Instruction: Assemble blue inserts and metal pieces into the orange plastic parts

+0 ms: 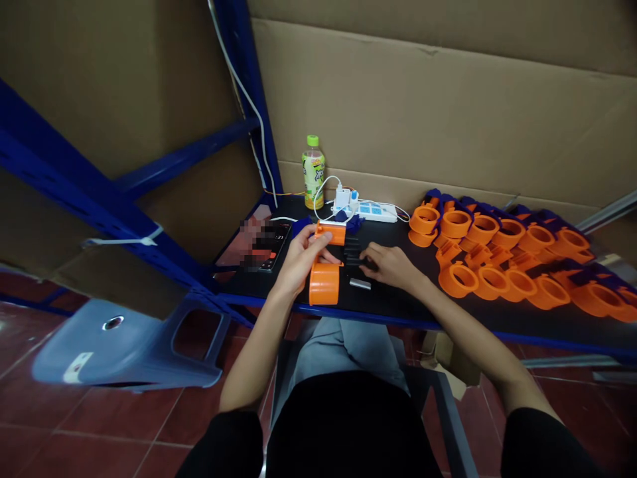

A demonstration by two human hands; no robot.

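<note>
My left hand (pixel 301 257) grips an orange plastic part (pixel 324 284) with a round ring at its near end and a blocky piece at its far end. The thumb lies across the blocky piece. To the right, my right hand (pixel 389 264) rests low over the black tabletop with its fingers curled together, beside several short black strips (pixel 352 251). What its fingertips hold, if anything, is hidden. A small grey bar (pixel 359 284) lies just in front of that hand, apart from it.
Rows of orange ring parts (pixel 482 229) with dark blue pieces fill the right side. A drink bottle (pixel 313 174) and a white power strip (pixel 377 211) with cables stand behind. A phone (pixel 275 245) lies left. A blue post (pixel 256 86) and stool (pixel 114 332) flank the table.
</note>
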